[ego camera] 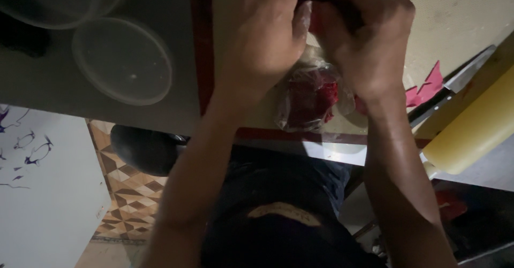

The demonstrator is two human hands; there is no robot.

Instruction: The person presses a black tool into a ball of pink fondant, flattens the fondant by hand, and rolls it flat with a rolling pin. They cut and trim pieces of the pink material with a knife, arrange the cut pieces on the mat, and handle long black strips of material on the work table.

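Grip: both hands are closed together on the top of a clear plastic bag (pixel 313 99); the left hand (pixel 262 32) and the right hand (pixel 369 38) pinch its neck between the fingers, knuckles almost touching.
Counter: grey surface (pixel 48 86) at the left; two round clear lids (pixel 124 60) lie there, well apart from the hands.
Board: pale cutting board (pixel 455 11) with a red edge, under the hands; the bag rests on its near part.
Yellow block: long yellow piece (pixel 476 123) at the right, near edge, just beside the knife.
Bag: it holds something dark red, maybe meat, I cannot tell surely; it hangs below the hands, close to the near edge of the board.
Knife: blade (pixel 455 81) at the right, near the right wrist, with small red scraps (pixel 425 89) beside it.
Risk, bag: I judge the thin film can tear or slip if pulled hard, and the red content would fall over the near edge.
Risk, knife: a quick move of the right arm outward could touch the blade.
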